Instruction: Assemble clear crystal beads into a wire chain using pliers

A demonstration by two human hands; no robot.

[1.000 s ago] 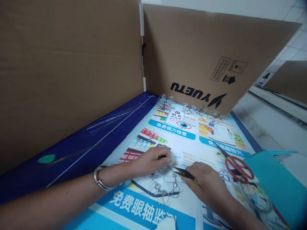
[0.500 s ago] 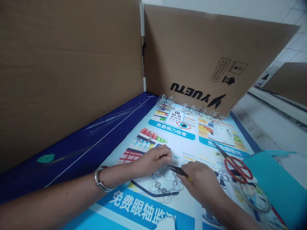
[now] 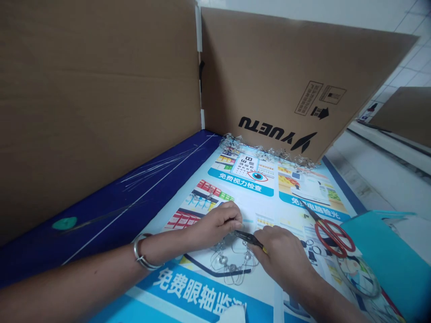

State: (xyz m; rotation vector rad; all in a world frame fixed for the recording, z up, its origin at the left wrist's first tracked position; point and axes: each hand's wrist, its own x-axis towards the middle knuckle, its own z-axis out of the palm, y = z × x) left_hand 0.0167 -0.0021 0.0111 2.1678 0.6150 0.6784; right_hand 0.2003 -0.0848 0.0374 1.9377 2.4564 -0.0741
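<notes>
My left hand point(image 3: 218, 224) pinches the top of a clear beaded wire piece point(image 3: 232, 262), which lies on a printed poster point(image 3: 259, 202). The piece is a loose loop of thin wire with several clear beads. My right hand point(image 3: 279, 253) grips small black pliers with a yellow handle point(image 3: 249, 239), and their tips reach the wire beside my left fingers. Those fingers hide the exact spot where the tips meet the wire. A metal bangle point(image 3: 143, 252) circles my left wrist.
Red-handled scissors point(image 3: 333, 237) lie on the poster to the right, beside a teal folder point(image 3: 387, 255). Clear beaded wire point(image 3: 266, 152) is heaped along the foot of a cardboard panel point(image 3: 279, 80). Thin wires lie on blue cloth point(image 3: 148, 179) at left.
The pliers have swung left, and their tips now sit closer to my left fingers. My right hand has shifted slightly left. The beaded piece stays in nearly the same place.
</notes>
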